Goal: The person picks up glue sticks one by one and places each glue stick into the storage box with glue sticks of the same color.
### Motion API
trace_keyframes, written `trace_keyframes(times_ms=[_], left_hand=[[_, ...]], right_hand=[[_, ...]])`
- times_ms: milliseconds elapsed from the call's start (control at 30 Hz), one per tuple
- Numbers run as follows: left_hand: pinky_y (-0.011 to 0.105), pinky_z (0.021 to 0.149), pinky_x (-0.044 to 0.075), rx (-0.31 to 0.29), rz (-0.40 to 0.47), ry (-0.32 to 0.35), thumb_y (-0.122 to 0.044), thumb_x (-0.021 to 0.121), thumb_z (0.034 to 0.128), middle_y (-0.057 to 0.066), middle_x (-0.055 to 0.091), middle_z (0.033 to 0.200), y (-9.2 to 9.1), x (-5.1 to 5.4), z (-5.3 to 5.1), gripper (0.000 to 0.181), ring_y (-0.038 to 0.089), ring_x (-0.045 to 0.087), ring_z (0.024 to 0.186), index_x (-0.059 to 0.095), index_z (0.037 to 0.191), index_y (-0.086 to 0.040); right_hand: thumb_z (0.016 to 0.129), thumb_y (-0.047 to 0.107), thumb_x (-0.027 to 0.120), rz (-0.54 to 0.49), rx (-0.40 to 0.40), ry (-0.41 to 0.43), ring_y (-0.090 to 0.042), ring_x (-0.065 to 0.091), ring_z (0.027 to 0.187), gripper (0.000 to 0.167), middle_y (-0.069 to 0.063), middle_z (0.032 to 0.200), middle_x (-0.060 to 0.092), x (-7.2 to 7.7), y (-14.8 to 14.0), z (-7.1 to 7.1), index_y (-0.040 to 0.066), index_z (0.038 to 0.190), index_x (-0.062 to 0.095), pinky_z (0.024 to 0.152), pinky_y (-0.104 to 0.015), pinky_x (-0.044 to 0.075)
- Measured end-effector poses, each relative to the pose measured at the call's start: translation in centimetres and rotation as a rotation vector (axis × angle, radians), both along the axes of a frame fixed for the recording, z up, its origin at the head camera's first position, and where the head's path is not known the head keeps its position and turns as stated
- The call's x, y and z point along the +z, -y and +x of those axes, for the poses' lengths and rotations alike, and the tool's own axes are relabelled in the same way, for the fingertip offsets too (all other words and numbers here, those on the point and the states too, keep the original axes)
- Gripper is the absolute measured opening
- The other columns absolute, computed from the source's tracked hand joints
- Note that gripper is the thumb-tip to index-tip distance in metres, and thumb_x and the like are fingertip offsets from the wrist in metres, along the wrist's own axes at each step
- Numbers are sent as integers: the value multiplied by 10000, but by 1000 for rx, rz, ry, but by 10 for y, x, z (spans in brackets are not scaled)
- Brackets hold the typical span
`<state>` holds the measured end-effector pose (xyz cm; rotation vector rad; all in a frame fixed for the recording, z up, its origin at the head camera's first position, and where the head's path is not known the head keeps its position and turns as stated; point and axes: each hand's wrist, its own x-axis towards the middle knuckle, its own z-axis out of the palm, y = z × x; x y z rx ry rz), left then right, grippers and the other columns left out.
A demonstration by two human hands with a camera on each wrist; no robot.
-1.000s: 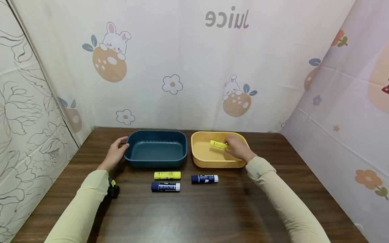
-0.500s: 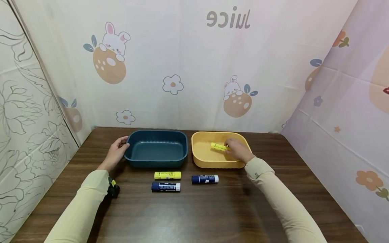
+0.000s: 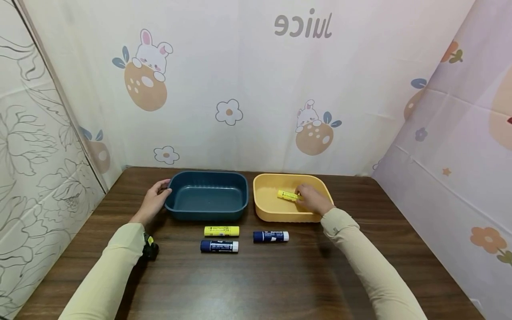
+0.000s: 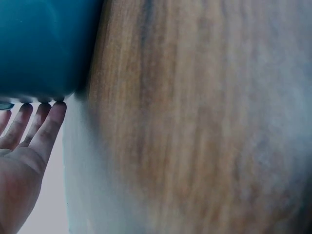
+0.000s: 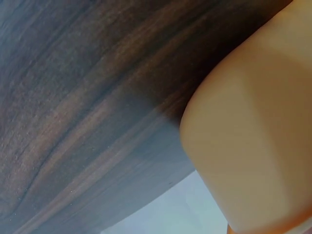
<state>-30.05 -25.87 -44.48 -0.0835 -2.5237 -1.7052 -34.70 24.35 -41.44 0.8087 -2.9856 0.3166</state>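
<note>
In the head view, the left hand [image 3: 154, 200] rests against the left end of the dark teal tray [image 3: 206, 217]. Its fingers look fairly straight in the left wrist view, where the hand [image 4: 27, 161] touches the teal wall [image 4: 39, 53] with its fingertips. The right hand [image 3: 315, 200] reaches into the yellow tray [image 3: 288, 217] and pinches the right end of a yellow glue stick [image 3: 287, 195], low over the tray's floor; whether the stick touches the floor I cannot tell. Only the yellow tray's outer wall [image 5: 243, 122] shows in the right wrist view, with the right hand hidden.
In front of the teal tray lie another yellow glue stick [image 3: 222, 231] and a dark blue one with a white end [image 3: 219, 246]. A second dark blue stick [image 3: 270, 236] lies before the yellow tray. A patterned curtain [image 3: 256, 66] hangs behind the wooden table [image 3: 240, 284].
The right hand has lowered slightly inside the yellow tray, and the glue stick it pinches sits lower. The left hand stays at the teal tray, and the view has shifted a little.
</note>
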Motion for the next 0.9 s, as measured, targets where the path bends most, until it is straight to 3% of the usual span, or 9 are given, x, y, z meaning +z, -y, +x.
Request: trace_keyframes(times_ms=[300, 633, 900], left_hand=[[527, 1038, 308, 1, -1, -7, -173, 390, 1031, 287, 371, 1373, -3, 0, 1, 477, 396, 366, 1236, 303, 1440, 56], [528, 1038, 308, 5, 5, -5, -167, 399, 1028, 287, 372, 1375, -4, -3, 3, 476, 395, 366, 1239, 306, 1441, 52], [539, 1039, 302, 9, 5, 0, -174, 391, 1031, 285, 352, 1399, -5, -1, 9, 484, 403, 353, 1256, 293, 1451, 44]], right_hand=[[849, 53, 670, 0, -1, 20, -265, 535, 829, 196, -129, 899, 572, 0, -2, 0, -58, 988, 588, 772, -432, 456], [856, 113, 684, -22, -23, 53, -281, 528, 835, 337, -160, 918, 568, 2, -3, 1, -102, 1091, 571, 767, -443, 455], [864, 134, 704, -47, 9, -48, -321, 545, 912, 359, -222, 1016, 585, 13, -1, 9, -90, 1113, 574, 809, -464, 449]])
